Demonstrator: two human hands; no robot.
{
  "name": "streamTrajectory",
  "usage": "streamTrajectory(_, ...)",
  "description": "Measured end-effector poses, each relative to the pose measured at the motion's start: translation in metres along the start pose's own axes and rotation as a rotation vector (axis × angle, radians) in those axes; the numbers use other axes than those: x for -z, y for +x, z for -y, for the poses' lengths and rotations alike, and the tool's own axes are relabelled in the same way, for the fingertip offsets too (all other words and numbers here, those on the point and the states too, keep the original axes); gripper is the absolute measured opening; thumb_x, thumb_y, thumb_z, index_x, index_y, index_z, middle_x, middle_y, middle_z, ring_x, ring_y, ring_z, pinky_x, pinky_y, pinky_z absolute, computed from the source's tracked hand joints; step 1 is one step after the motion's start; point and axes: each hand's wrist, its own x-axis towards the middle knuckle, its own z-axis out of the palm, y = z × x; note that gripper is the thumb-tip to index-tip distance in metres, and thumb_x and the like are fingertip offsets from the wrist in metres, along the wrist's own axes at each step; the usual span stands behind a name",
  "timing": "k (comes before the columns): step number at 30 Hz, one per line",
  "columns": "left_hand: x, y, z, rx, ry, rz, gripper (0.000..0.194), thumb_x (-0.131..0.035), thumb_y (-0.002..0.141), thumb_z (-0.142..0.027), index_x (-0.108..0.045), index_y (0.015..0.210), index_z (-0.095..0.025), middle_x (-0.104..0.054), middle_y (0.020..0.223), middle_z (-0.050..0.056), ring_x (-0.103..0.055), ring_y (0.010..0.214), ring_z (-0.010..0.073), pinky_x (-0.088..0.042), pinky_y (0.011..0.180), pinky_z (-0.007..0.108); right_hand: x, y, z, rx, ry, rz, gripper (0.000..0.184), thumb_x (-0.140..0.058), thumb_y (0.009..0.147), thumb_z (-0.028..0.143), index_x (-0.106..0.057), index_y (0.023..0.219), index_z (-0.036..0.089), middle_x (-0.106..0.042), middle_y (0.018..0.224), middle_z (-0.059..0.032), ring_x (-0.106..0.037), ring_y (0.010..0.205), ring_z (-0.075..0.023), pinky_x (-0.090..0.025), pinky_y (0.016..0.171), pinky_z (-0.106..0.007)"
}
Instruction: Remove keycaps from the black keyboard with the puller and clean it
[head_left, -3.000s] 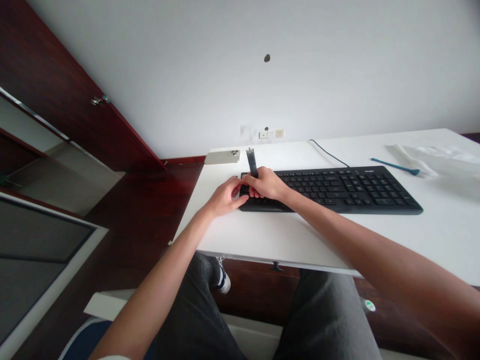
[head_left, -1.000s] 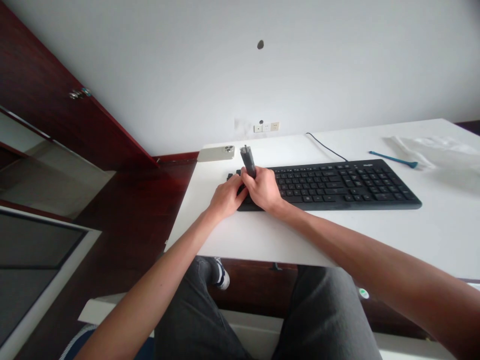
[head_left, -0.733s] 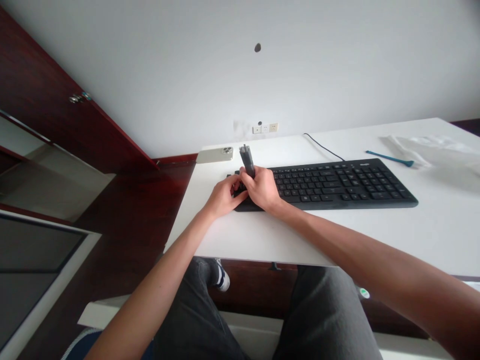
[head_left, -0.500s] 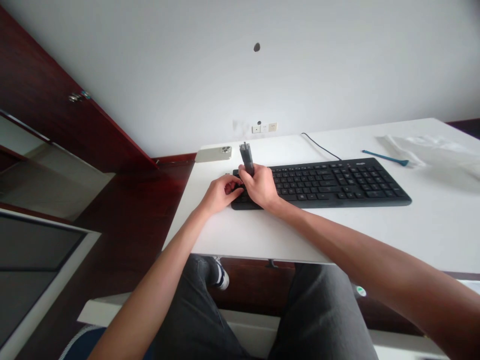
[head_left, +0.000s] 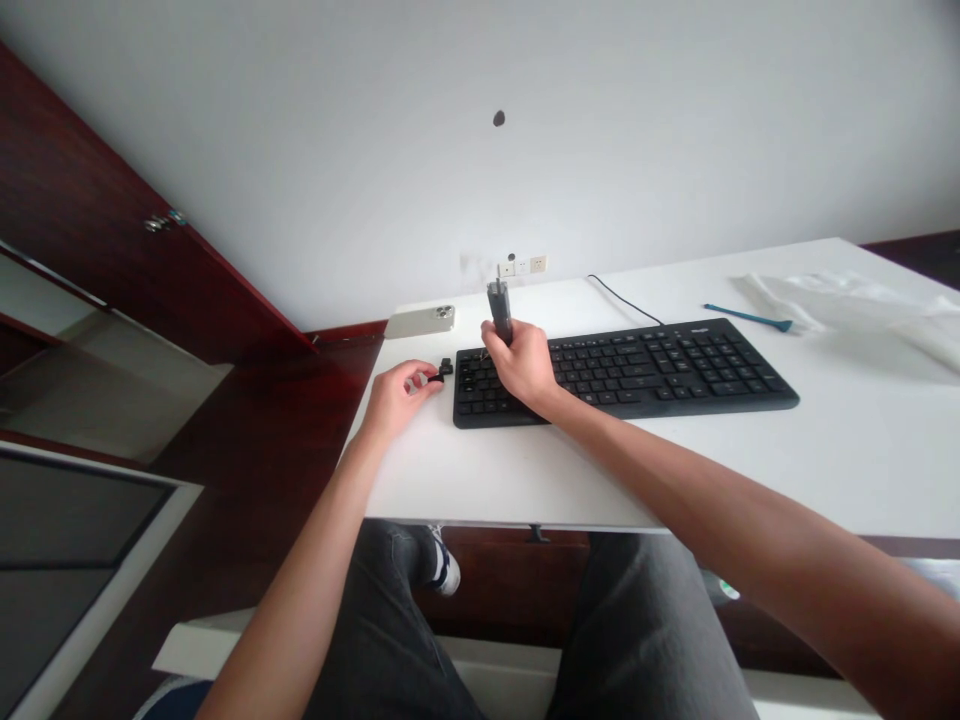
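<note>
**Black piece [head_left: 436,378] left of the keyboard [head_left: 637,370]**

I see the left hand [head_left: 397,399] pinching it by similar pieces [head_left: 447,366]. The right hand [head_left: 526,363], over the keyboard, grips a dark tool [head_left: 500,312] nearly upright. Beyond, a phone [head_left: 420,321] lies on the desk [head_left: 487,480].

Keyboard [head_left: 630,370], centre right of frame: black, lettering pale. Handheld tool [head_left: 500,312], centre: dark grey, lighter at top. Small pieces [head_left: 447,367], left of centre: black. Slim rod [head_left: 746,315], right: teal-blue. Phone [head_left: 420,322], left of centre: pale beige. Tabletop [head_left: 525,480]: plain white. Door [head_left: 112,190], upper left: dark reddish brown. Trousers [head_left: 645,620], lower centre: charcoal grey. Shoe [head_left: 448,572], lower centre: white, dark-banded.
</note>
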Motion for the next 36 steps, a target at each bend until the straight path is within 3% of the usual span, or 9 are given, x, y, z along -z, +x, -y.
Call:
streamTrajectory(4,0.000,0.001,0.001,-0.070,0.093,0.041,0.009,-0.079,0.084,-0.030,-0.077,0.088,-0.022,-0.074,0.090,0.002,-0.062,0.074,0.0155,-0.048,0.070,0.029,-0.001,0.000,0.000,0.005,-0.002,0.006,0.038,-0.052,0.092,0.041,-0.037,0.062,0.022,-0.032,0.058,0.0033,-0.031,0.060,-0.0125,-0.028,0.058,-0.028)
streamTrajectory(10,-0.002,0.003,-0.005,-0.165,0.177,0.045,0.007,-0.075,0.088,-0.030,-0.079,0.090,-0.024,-0.073,0.098,0.003,-0.066,0.096,0.0203,-0.052,0.077,0.030,-0.002,0.001,-0.001,0.016,-0.011,0.010,0.038,-0.052,0.091,0.040,-0.036,0.062,0.022,-0.032,0.057,0.0038,-0.030,0.059,-0.0121,-0.027,0.058,-0.028)
streamTrajectory(23,-0.007,0.004,-0.010,-0.162,0.160,0.046,0.007,-0.072,0.090,-0.025,-0.077,0.095,-0.023,-0.072,0.099,0.002,-0.068,0.092,0.0183,-0.053,0.077,0.028,-0.004,0.000,0.000,0.022,-0.043,0.029,0.038,-0.053,0.092,0.040,-0.037,0.061,0.022,-0.031,0.057,0.0040,-0.030,0.059,-0.0120,-0.027,0.057,-0.028)
streamTrajectory(28,-0.006,0.002,-0.015,-0.159,0.131,-0.009,0.007,-0.073,0.090,-0.026,-0.076,0.094,-0.022,-0.071,0.097,0.002,-0.066,0.085,0.0163,-0.050,0.074,0.028,-0.003,0.000,0.001,0.017,-0.079,0.054,0.040,-0.051,0.093,0.043,-0.038,0.061,0.022,-0.031,0.056,0.0035,-0.031,0.058,-0.0122,-0.027,0.057,-0.028)
streamTrajectory(31,-0.006,-0.001,-0.021,-0.175,0.080,-0.026,0.011,-0.069,0.093,-0.028,-0.077,0.093,-0.021,-0.069,0.091,0.003,-0.062,0.078,0.0152,-0.048,0.070,0.028,0.001,0.004,0.002,0.023,-0.098,0.171,0.042,-0.051,0.092,0.045,-0.036,0.061,0.022,-0.033,0.056,0.0033,-0.032,0.058,-0.0119,-0.027,0.057,-0.028)
streamTrajectory(36,-0.008,-0.006,-0.032,-0.201,-0.027,0.133,0.016,-0.074,0.089,-0.035,-0.078,0.097,-0.022,-0.062,0.079,0.001,-0.053,0.067,0.0136,-0.046,0.067,0.028,0.012,0.011,0.005,0.109,-0.078,0.517,0.041,-0.053,0.091,0.046,-0.039,0.061,0.021,-0.037,0.057,0.0039,-0.032,0.058,-0.0107,-0.026,0.057,-0.027)
